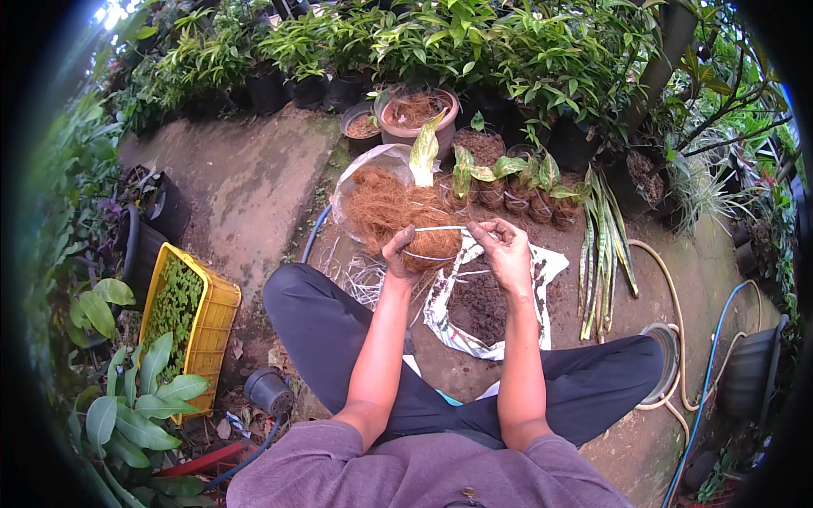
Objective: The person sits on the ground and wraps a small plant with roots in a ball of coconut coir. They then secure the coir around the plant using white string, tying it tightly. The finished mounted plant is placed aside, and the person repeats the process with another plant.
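A ball of brown coconut fibre (438, 244), wrapped with white ties and topped by a pale yellow-green leafy shoot (425, 149), is gripped at its lower left side by my left hand (401, 254). My right hand (506, 251) pinches the end of a white plastic strip (444, 227) between thumb and finger, drawn across the ball. Left of the ball, loose coconut fibre (375, 200) fills a clear plastic bag (394, 152). Below my hands is an open white sack (540, 260) of dark soil (476, 308). Loose white strips (356, 279) lie beside my left knee.
Several small fibre-wrapped plants (517, 197) stand in a row beyond the sack. Long striped snake plant leaves (600, 267) lie at right, near a beige hose (673, 305) and a blue hose (711, 362). A yellow crate (216, 311) of small plants stands at left; potted plants line the back.
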Available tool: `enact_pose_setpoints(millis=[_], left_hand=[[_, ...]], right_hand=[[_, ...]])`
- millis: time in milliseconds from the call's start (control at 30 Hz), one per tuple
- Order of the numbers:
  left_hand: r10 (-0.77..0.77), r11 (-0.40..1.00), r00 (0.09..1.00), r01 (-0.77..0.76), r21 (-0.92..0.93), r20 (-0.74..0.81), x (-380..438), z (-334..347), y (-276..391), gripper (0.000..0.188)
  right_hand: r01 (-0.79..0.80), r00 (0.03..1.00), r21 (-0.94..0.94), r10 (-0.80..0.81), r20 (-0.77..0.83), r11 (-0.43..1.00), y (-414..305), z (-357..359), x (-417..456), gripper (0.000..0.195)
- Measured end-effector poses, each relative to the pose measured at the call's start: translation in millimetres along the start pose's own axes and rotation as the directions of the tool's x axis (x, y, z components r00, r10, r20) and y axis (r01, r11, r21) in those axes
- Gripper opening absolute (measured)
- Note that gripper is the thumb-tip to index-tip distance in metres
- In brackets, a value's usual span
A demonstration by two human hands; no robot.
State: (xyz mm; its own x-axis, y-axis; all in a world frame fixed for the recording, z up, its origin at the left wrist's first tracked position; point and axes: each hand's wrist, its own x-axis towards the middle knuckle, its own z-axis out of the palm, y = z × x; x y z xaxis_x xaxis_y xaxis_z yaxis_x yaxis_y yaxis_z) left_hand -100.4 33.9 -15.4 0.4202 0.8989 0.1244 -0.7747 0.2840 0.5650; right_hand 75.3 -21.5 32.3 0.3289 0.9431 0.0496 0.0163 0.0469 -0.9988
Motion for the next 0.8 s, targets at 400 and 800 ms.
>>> enact_pose_setpoints(millis=[400,800], left_hand=[[0.147,0.965,0.983,-0.166,-0.203,-0.105,-0.4,-10.1,-2.6,0.076],[-0.030,0.981,0.998,0.040,-0.189,0.052,1.3,1.0,-7.4,0.091]], right_hand=[[-0.054,0.992,0.075,0.044,0.119,0.996,-30.5,10.5,-14.5,0.014],[-0.144,0.961,0.248,0.076,0.266,0.958,3.2,26.4,-9.4,0.023]])
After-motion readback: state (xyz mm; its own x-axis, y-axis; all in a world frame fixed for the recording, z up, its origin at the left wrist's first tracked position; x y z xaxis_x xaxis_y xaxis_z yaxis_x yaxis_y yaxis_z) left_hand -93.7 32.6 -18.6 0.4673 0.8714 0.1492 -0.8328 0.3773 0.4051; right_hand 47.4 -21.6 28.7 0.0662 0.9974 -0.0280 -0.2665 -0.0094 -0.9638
